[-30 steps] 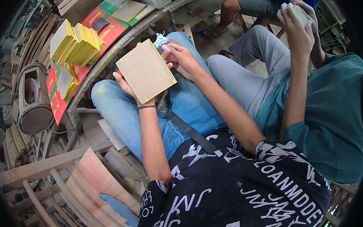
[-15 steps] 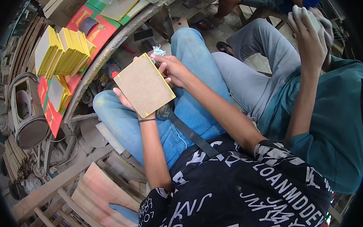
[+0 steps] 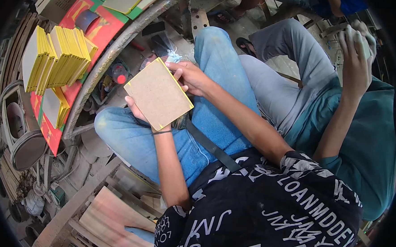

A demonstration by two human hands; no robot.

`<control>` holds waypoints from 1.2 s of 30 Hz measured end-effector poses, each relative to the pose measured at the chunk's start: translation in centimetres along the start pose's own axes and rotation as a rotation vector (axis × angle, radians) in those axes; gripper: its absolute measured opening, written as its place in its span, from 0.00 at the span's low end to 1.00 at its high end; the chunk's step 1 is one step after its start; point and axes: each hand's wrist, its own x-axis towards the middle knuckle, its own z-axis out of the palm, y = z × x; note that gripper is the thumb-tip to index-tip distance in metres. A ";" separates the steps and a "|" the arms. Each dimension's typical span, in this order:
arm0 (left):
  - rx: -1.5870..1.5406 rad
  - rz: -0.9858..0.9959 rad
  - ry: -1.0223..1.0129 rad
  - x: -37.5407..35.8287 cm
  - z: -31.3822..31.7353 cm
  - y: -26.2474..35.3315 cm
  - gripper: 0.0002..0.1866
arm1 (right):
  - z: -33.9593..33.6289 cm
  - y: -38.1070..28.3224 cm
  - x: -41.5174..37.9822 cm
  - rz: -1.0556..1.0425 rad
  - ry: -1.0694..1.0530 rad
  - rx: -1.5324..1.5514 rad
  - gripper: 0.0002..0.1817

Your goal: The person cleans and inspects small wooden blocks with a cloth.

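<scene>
A square brown board (image 3: 158,96) with yellow edges lies tilted over my lap, its plain face up. My left hand (image 3: 136,108) grips it from below and along its left side; most of the palm is hidden under the board. At the upper right edge is my right hand (image 3: 193,78), fingers bent and touching the yellow rim. A crumpled light blue rag (image 3: 173,56) sticks out past those fingers, pinched in them; the part inside the hand is hidden.
Stacks of yellow-edged boards (image 3: 60,57) stand on a red and green sheet (image 3: 82,15) at the upper left. A red-capped bottle (image 3: 121,77) sits below the curved table edge (image 3: 113,47). To the right, a co-worker's raised hand (image 3: 355,61) holds a pale block.
The view has shifted slightly, so the board stacks sit further left. My hands keep the same hold on the board. The co-worker's hands appear lower and further right.
</scene>
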 end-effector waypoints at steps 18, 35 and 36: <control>-0.082 0.005 0.030 1.1 -0.4 -0.2 0.48 | -0.7 -0.2 1.1 -0.320 0.286 -0.011 0.16; -0.131 -0.044 -0.005 1.4 -0.1 -0.1 0.50 | -0.6 -0.5 0.7 -0.239 0.257 -0.100 0.14; -0.111 -0.048 0.004 1.4 -0.1 -0.1 0.50 | -0.7 -0.5 0.7 -0.232 0.264 -0.104 0.14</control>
